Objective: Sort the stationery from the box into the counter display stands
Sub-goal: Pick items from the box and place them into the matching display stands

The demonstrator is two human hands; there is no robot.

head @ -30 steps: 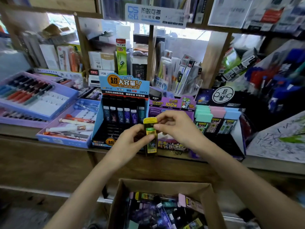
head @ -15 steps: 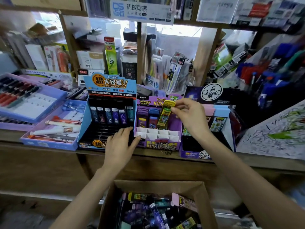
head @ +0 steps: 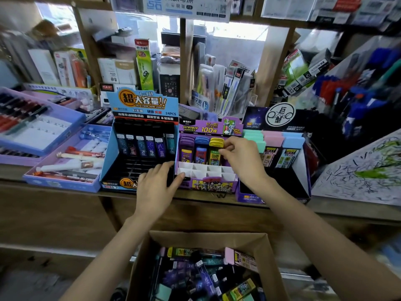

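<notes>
A yellow-capped lead case (head: 216,149) stands upright in the back row of the purple display stand (head: 208,185), beside a blue one (head: 201,149) and a purple one (head: 186,149). My right hand (head: 240,157) pinches the yellow case's cap from the right. My left hand (head: 157,185) lies flat, fingers apart, against the purple stand's front left corner and the blue-and-black stand (head: 138,148). The cardboard box (head: 268,253) at the bottom holds several mixed lead cases.
A dark stand (head: 302,170) with pastel-capped cases sits right of the purple one. Lilac pen trays (head: 65,181) lie at the left on the wooden counter (head: 65,211). Shelves of boxed stationery fill the back; a scribbled test sheet (head: 358,177) slopes at the right.
My right hand carried the yellow case from in front of me up to the purple stand and set it upright in the back row. My left hand let go and dropped to the stands' front.
</notes>
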